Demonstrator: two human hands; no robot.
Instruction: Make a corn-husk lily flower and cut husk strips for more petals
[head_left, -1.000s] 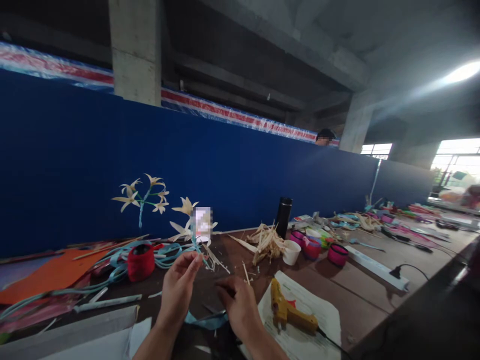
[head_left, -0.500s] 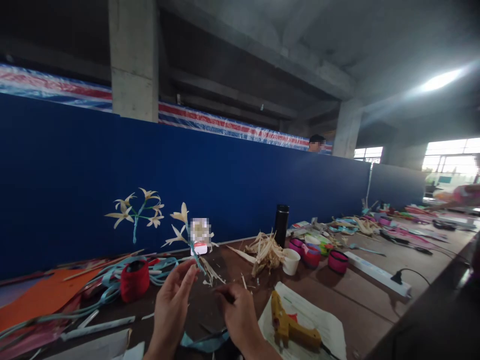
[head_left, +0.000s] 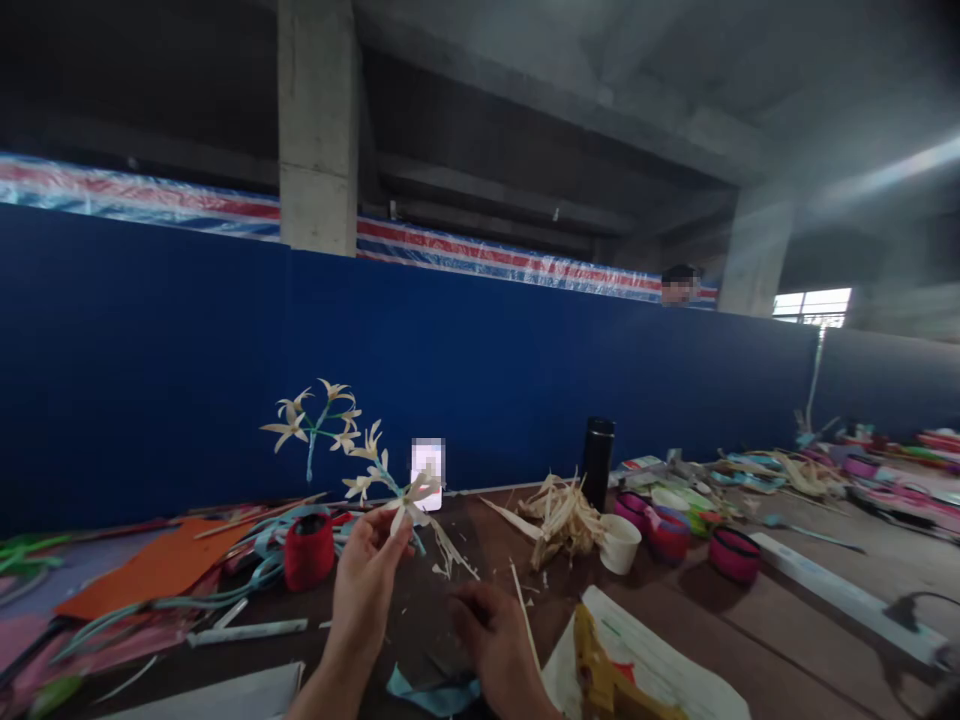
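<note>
My left hand (head_left: pixel 367 585) is raised over the brown table (head_left: pixel 750 630) and pinches the blue stem of a small craft flower sprig (head_left: pixel 390 490) with pale cream petals. My right hand (head_left: pixel 491 635) rests lower on the table with its fingers curled; what they hold, if anything, is hidden. A thin pale strip (head_left: pixel 525 625) leans just right of that hand. A second flower sprig (head_left: pixel 315 425) stands behind, against the blue partition (head_left: pixel 150 370). A yellow glue gun (head_left: pixel 600 675) lies on white paper (head_left: pixel 675 670) at the lower right.
A red thread spool (head_left: pixel 307 550), blue strips, and an orange sheet (head_left: pixel 142 570) lie at the left. A husk pile (head_left: pixel 559 510), black bottle (head_left: pixel 598 462), white cup (head_left: pixel 621 543) and pink spools (head_left: pixel 731 555) sit right of centre. A white power strip (head_left: pixel 847 600) runs along the right. Another person's head shows above the partition.
The view has swung to the left. My left hand has lifted and now holds the flower sprig higher, with its petals nearer my fingertips. My right hand stays low on the table.
</note>
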